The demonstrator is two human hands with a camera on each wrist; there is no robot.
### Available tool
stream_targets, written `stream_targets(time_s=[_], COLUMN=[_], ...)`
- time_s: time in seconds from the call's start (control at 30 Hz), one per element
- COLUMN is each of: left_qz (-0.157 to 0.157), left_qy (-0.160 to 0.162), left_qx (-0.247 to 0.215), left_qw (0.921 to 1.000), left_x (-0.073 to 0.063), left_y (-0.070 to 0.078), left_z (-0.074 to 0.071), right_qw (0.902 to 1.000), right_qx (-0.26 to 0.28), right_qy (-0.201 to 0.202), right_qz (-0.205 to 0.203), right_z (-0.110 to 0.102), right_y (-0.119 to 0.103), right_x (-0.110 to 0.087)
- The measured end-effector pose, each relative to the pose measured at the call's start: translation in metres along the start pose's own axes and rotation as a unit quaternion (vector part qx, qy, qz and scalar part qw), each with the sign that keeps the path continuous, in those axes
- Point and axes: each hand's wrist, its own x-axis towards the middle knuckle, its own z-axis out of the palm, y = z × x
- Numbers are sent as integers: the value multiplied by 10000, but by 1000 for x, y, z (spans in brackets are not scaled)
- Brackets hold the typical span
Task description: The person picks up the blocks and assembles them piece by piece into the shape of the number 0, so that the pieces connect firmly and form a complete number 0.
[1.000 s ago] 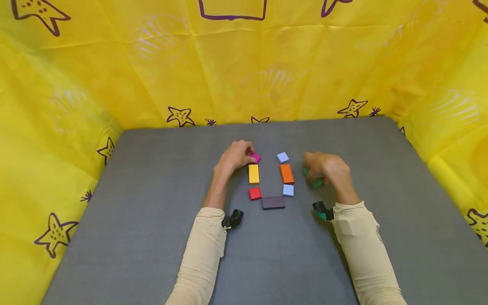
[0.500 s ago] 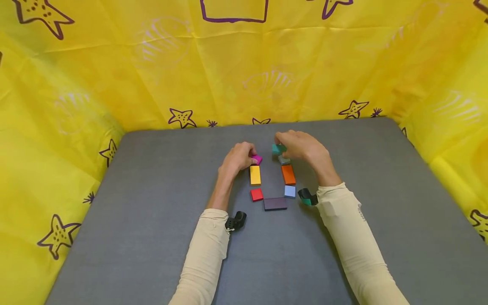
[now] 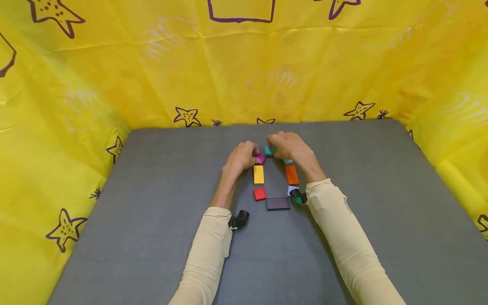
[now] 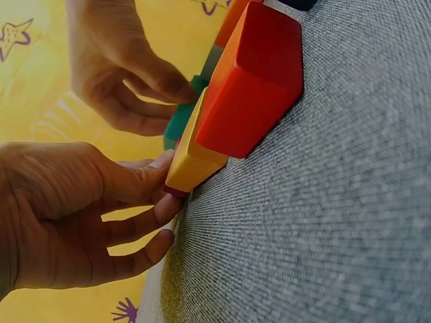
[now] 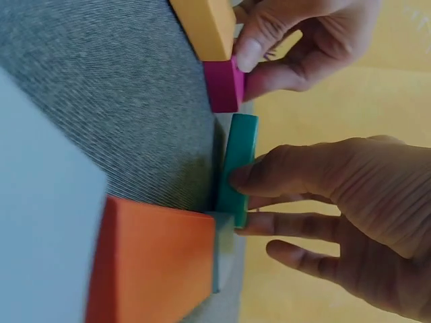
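Note:
In the head view my left hand (image 3: 241,157) holds a magenta block (image 3: 261,159), finger and thumb on its sides, at the far end of a yellow block (image 3: 259,175). My right hand (image 3: 289,147) pinches a teal-green block (image 3: 269,151) between thumb and fingers. The right wrist view shows this green block (image 5: 237,161) lying crosswise, close to the magenta block (image 5: 222,86) with a small gap. Its other end is by a pale blue block (image 5: 224,252), which my right hand mostly hides in the head view.
An orange block (image 3: 292,175) and a light blue block (image 3: 292,189), partly behind the right wrist camera (image 3: 298,196), line the right side. A red block (image 3: 260,194) and a dark purple block (image 3: 278,204) lie nearer. Yellow patterned cloth (image 3: 236,76) surrounds the grey table (image 3: 152,237).
My right hand has carried the green block from right of the orange block, over the far pale blue block, leftward to beside the magenta block. My left hand has stayed on the magenta block.

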Motion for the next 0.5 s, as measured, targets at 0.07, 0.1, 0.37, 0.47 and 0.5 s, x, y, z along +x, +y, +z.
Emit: stream_targets(time_s=[0.07, 0.1, 0.37, 0.47, 0.5], left_qz=[12, 16, 36, 155, 187], left_qy=[-7, -15, -133, -138, -139], left_qx=[0, 2, -52, -221, -272], left_qw=[10000, 10000, 9999, 9995, 9994], left_x=[0, 0, -1, -1, -1], left_y=[1, 2, 1, -5, -7], left_z=[1, 0, -1, -2, -2], right_qw=[10000, 10000, 10000, 9999, 9999], right_qx=[16, 24, 20, 38, 45], right_qy=[-31, -31, -48, -116, -135], right_qz=[26, 41, 49, 26, 1], right_z=[3, 4, 6, 8, 8], right_y=[1, 1, 0, -2, -2], right_x=[0, 0, -1, -1, -1])
